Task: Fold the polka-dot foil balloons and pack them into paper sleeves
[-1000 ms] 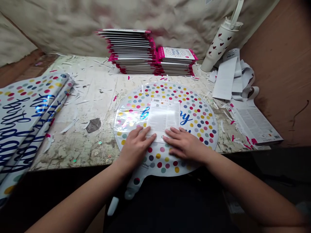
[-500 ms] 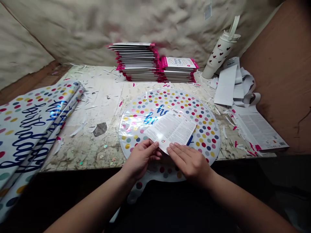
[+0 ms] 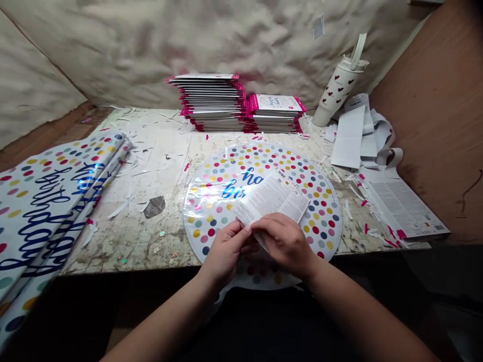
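A printed paper card [image 3: 275,197], covered in small grey text with a barcode at its far corner, is held tilted above a flat round foil balloon [image 3: 320,201]. The balloon is white with coloured dots and blue lettering partly hidden by the card. Thumb and fingers of my left hand [image 3: 228,249] pinch the card's near left edge. My right hand [image 3: 289,244] is closed over the card's near edge, its fingertips close to my left thumb. What lies under the right fingers is hidden.
Behind stand two stacks of pink-edged packets [image 3: 215,103]. A white tumbler with hearts [image 3: 335,90] leans at the back right, near paper strips [image 3: 350,136] and a printed sheet [image 3: 409,203]. Folded dotted balloons [image 3: 49,201] lie left. Paper scraps litter the worktable [image 3: 151,151].
My right hand has gone from lying flat on the card to curled fingers at its near edge. The card has shifted slightly right, and more blue lettering shows.
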Motion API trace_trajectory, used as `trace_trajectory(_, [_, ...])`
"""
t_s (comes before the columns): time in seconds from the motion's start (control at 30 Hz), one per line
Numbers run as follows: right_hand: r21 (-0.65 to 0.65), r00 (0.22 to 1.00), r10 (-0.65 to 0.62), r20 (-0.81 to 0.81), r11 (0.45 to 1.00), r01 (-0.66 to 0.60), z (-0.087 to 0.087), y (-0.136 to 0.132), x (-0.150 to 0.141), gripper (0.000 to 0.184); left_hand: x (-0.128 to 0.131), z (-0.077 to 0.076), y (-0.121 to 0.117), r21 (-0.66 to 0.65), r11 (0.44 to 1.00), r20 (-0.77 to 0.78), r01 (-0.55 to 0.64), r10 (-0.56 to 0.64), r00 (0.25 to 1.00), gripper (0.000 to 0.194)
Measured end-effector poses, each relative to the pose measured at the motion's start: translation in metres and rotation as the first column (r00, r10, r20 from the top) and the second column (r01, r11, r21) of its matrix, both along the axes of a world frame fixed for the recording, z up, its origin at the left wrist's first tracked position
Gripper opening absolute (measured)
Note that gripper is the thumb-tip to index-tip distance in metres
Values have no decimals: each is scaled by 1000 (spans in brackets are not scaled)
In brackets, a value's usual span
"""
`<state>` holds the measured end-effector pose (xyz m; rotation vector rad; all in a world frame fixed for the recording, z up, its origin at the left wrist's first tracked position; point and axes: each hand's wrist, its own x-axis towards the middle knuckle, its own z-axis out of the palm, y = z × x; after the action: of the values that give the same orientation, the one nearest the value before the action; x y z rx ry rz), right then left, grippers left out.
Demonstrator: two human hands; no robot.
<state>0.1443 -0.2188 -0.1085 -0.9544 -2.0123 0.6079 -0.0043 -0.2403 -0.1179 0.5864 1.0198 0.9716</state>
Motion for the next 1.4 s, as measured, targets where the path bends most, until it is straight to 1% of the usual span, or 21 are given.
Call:
trace_trajectory(0.1, [-261, 998, 59, -23, 963, -63, 10, -4, 30, 17, -4, 1, 4, 16, 998, -30, -58, 58, 998, 21])
trace_trajectory(0.2, [-510, 911, 331, 245, 844, -170, 18, -12, 89, 12, -15, 7, 11, 89, 994, -128, -62, 73, 989, 34])
trace_trajectory(0.23, [-506, 882, 295, 368, 859, -77, 19, -15, 107, 13, -19, 10, 13, 125, 991, -166, -38, 59, 984, 41])
trace_trajectory(0.3, [-372, 863, 58, 501, 915, 155, 22, -18, 126, 15, -22, 19, 17, 180, 983, -223, 42, -1, 975, 44])
trace_trajectory(0.37, [-259, 897, -139, 419, 929, 265, 26, -17, 120, 21, -18, 29, 20, 179, 974, -240, 141, -96, 966, 35])
trace_trajectory(0.4, [-247, 929, -162, 333, 936, 251, 29, -15, 109, 26, -13, 32, 21, 166, 968, -226, 187, -147, 963, 32])
trace_trajectory(0.47, [-251, 978, -109, 177, 956, 152, 34, -10, 79, 36, -1, 37, 21, 147, 956, -167, 253, -228, 959, 28])
trace_trajectory(0.53, [-246, 993, -33, 111, 967, 60, 36, -4, 53, 29, 11, 38, 21, 151, 952, -128, 266, -248, 960, 25])
trace_trajectory(0.6, [-251, 989, 49, 142, 968, -12, 36, -2, 43, 15, 16, 36, 22, 166, 961, -136, 221, -199, 970, 22])
trace_trajectory(0.73, [-392, 875, 330, 354, 902, -182, 34, -7, 66, 18, 13, 34, 27, 245, 956, -253, 163, -99, 962, 20])
trace_trajectory(0.8, [-346, 901, 225, 370, 934, -91, 39, -7, 80, 8, 10, 36, 28, 327, 918, -349, 224, -104, 932, 19])
trace_trajectory(0.87, [-128, 963, -120, 240, 980, 154, 48, -3, 85, 12, 11, 40, 27, 390, 865, -472, 315, -106, 875, 16])
trace_trajectory(0.93, [76, 935, -348, 65, 936, 343, 58, 6, 84, 33, 15, 47, 24, 414, 804, -610, 427, -104, 786, 10])
trace_trajectory(1.0, [131, 943, -325, 65, 940, 315, 67, 17, 82, 50, 18, 55, 22, 412, 732, -724, 542, -97, 683, 8])
trace_trajectory(1.07, [-12, 976, -176, 130, 984, 179, 72, 26, 85, 40, 19, 60, 21, 414, 671, -770, 615, -101, 630, 12])
trace_trajectory(1.1, [-101, 988, -127, 84, 986, 135, 74, 30, 88, 28, 18, 60, 22, 432, 656, -763, 619, -100, 638, 19])
trace_trajectory(1.17, [-203, 969, -159, -188, 972, 120, 75, 35, 93, 10, 15, 58, 27, 498, 662, -712, 560, -55, 700, 46])
trace_trajectory(1.23, [-216, 803, -265, -534, 961, 173, 74, 38, 94, 5, 14, 52, 32, 595, 665, -632, 452, 40, 774, 79])
trace_trajectory(1.27, [-222, 699, -285, -656, 958, 183, 73, 40, 92, 5, 13, 50, 34, 637, 653, -596, 411, 78, 799, 84])
trace_trajectory(1.33, [-263, 580, -296, -759, 954, 142, 69, 45, 85, 6, 12, 51, 39, 683, 611, -568, 399, 103, 816, 63])
trace_trajectory(1.4, [-312, 597, -305, -742, 945, 94, 62, 51, 80, 15, 6, 61, 48, 715, 543, -613, 441, 183, 769, 33])
